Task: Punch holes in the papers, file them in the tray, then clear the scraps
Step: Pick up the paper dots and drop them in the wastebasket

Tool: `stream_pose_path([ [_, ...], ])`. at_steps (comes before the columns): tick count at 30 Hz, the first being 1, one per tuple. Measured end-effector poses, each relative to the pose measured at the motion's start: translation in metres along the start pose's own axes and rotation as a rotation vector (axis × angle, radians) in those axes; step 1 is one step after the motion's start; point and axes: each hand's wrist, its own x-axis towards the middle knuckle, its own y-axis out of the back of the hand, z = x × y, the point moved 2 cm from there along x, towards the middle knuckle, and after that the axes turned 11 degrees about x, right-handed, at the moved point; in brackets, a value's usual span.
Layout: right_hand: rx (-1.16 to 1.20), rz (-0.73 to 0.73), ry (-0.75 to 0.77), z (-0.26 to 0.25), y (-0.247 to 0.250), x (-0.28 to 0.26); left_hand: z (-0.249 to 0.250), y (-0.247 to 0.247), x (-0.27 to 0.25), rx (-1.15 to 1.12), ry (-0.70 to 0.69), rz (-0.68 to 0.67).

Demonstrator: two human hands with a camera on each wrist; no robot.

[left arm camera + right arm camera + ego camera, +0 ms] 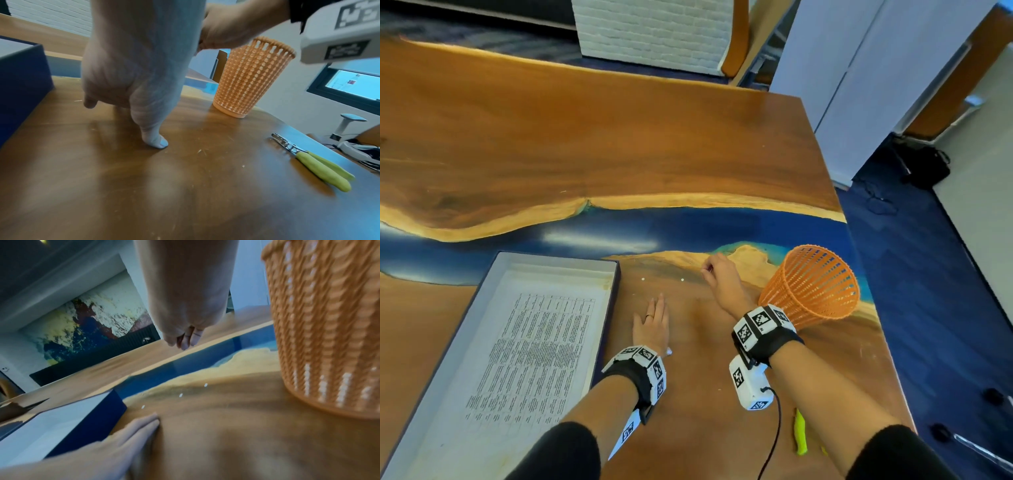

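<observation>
A printed paper (534, 349) lies in the dark blue tray (610, 308) at the left. My left hand (654, 315) rests flat on the wooden table beside the tray's right wall, fingers straight and together. A few small white scraps (643, 279) (180, 395) dot the table beyond it. My right hand (717, 277) hovers between the scraps and the orange mesh basket (811, 284). In the right wrist view its fingertips (185, 339) pinch together above the table, seemingly on a tiny scrap. The hole punch (314, 164), with yellow-green handles, lies near the table's right edge.
The basket (251, 78) stands upright close to the table's right edge, just right of my right wrist. The punch (800, 435) is half hidden under my right forearm. A blue resin band crosses the table beyond the tray. A cable hangs from the right wrist camera.
</observation>
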Motion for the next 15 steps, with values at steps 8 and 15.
stream_pose_path([
  [8,-0.049,0.178,0.08,0.0,0.113,-0.018,0.036,0.022,0.003,0.067,-0.144,0.007],
  [15,-0.132,0.26,-0.114,0.043,0.172,-0.05,0.054,0.028,0.005,0.052,-0.192,-0.086],
])
